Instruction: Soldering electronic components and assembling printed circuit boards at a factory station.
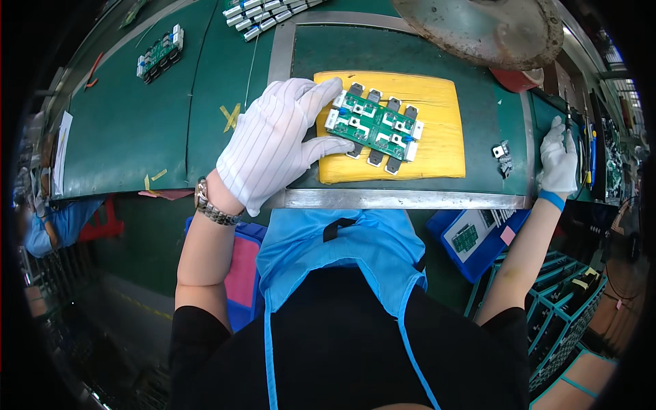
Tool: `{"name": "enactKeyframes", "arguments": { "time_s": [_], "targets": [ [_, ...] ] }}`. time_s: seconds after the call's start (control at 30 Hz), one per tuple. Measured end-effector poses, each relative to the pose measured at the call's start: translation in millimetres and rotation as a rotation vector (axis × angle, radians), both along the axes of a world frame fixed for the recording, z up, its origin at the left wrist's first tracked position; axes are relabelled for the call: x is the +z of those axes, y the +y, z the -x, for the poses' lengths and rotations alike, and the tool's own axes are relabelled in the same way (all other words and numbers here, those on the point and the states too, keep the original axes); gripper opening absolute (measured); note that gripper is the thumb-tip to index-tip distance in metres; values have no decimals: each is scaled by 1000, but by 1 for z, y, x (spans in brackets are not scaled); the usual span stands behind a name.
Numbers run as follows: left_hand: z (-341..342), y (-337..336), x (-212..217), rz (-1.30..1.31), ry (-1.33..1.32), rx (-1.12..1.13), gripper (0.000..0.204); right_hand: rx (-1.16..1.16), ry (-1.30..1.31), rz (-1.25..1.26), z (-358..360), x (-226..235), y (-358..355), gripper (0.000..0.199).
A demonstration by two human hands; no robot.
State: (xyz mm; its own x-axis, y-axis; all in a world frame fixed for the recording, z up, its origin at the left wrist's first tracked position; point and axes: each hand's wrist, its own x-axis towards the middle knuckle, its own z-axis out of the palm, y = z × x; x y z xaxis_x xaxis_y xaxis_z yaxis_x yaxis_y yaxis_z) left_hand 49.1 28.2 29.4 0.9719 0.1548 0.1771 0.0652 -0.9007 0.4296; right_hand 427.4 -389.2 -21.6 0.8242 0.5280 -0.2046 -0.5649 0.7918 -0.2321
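A green circuit board (pixel 376 126) with black flat components along both long sides and white end blocks lies on a yellow-wrapped pad (pixel 437 154). My left hand (pixel 277 133), in a white striped glove, grips the board's left end, with thumb and fingers on opposite long sides. Far off to the right, my gloved right hand (pixel 559 160) is at the bench's right side, beside several slim tools. Its fingers are drawn together around a thin dark thing at the fingertips, too small to make out. A small group of loose black components (pixel 503 158) lies between the pad and this hand.
Another assembled board (pixel 160 53) lies at the far left of the green bench (pixel 225 75). White-ended parts (pixel 266 15) are stacked at the back. A round, stained lamp-like disc (pixel 485 31) overhangs the back right. Blue bins (pixel 471 239) and a teal rack (pixel 557 307) stand below the bench.
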Motion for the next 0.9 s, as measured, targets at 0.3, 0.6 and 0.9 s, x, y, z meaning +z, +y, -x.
{"name": "enactKeyframes", "arguments": {
  "time_s": [0.3,0.6,0.9],
  "targets": [
    [-4,1,-10,-8,-34,106,52,-374,-859,1590,165,37,96,37],
    [-6,-12,-12,20,-98,133,48,-645,-924,1542,180,21,97,36],
    [0,-6,-3,225,126,237,41,-589,-828,1541,179,15,104,36]
  ]
}}
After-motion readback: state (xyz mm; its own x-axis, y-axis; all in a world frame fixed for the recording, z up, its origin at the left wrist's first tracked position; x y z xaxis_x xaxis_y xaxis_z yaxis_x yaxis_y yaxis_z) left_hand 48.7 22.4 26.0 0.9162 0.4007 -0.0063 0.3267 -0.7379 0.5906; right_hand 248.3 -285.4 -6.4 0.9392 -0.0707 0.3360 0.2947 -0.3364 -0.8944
